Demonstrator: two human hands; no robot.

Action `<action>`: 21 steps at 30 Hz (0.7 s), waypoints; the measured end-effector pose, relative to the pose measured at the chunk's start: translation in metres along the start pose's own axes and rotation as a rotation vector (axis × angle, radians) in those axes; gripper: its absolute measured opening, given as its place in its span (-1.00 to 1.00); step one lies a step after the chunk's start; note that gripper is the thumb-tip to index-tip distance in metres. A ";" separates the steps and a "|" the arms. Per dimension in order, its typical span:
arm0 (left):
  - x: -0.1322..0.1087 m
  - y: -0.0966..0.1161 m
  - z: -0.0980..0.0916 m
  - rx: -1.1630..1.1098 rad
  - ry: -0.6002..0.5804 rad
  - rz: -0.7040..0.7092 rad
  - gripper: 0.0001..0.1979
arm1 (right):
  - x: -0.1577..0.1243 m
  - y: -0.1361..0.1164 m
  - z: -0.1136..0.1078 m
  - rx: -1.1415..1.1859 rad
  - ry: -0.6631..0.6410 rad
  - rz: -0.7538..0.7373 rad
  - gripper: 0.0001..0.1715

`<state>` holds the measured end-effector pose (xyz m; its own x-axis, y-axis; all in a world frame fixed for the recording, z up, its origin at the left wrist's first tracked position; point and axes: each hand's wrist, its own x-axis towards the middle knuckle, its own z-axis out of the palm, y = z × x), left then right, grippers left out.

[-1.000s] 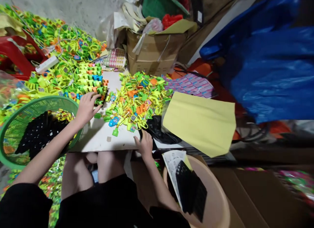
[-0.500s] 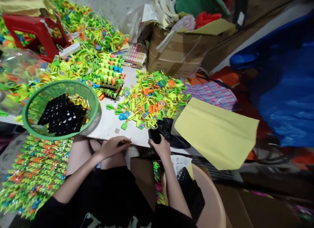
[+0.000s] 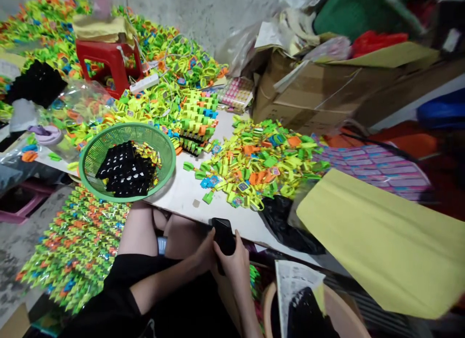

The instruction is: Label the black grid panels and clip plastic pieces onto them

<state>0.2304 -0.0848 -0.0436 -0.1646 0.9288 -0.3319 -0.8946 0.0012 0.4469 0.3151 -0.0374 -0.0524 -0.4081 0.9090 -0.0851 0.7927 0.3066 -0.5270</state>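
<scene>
In front of my lap, close to the table's front edge, a black phone (image 3: 223, 237) is held upright and slightly tilted. My right hand (image 3: 234, 260) is closed round its lower right side, with the thumb over the front. At the lower left edge, my left hand (image 3: 205, 253) grips the same phone, most of its fingers hidden. Beyond my hands lies a loose pile of green, yellow and orange plastic toy watches (image 3: 250, 168) on the white tabletop (image 3: 178, 195). A black plastic bag (image 3: 286, 222) rests to the right of the phone.
A green basket (image 3: 170, 154) with black perforated plates and small yellow-red pieces stands left. Behind are stacked watches (image 3: 199, 113), a red stool (image 3: 109, 62) and a cardboard box (image 3: 312, 93). Yellow paper (image 3: 385, 241) lies right; a round tub (image 3: 348, 304) stands below.
My left hand has moved right and now meets the phone beside my right hand. The phone has come nearer to my lap. The view has turned to the left.
</scene>
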 end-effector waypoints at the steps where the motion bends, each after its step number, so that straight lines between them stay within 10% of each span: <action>1: 0.000 -0.002 -0.001 -0.061 0.000 -0.007 -0.31 | -0.001 -0.004 0.001 -0.019 -0.006 0.002 0.02; 14: 0.004 0.012 -0.042 0.016 0.115 -0.094 -0.40 | 0.009 -0.002 0.014 0.011 -0.024 -0.119 -0.04; 18: -0.019 0.062 -0.045 0.297 0.143 -0.137 -0.52 | 0.027 0.023 0.012 -0.084 0.089 -0.133 0.01; 21: -0.056 0.137 -0.028 0.665 0.109 0.053 -0.51 | 0.049 0.045 0.003 -0.195 0.208 -0.110 -0.01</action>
<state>0.1059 -0.1473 0.0132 -0.2732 0.8913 -0.3618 -0.4436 0.2169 0.8696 0.3294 0.0196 -0.0822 -0.4107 0.8995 0.1491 0.8290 0.4365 -0.3496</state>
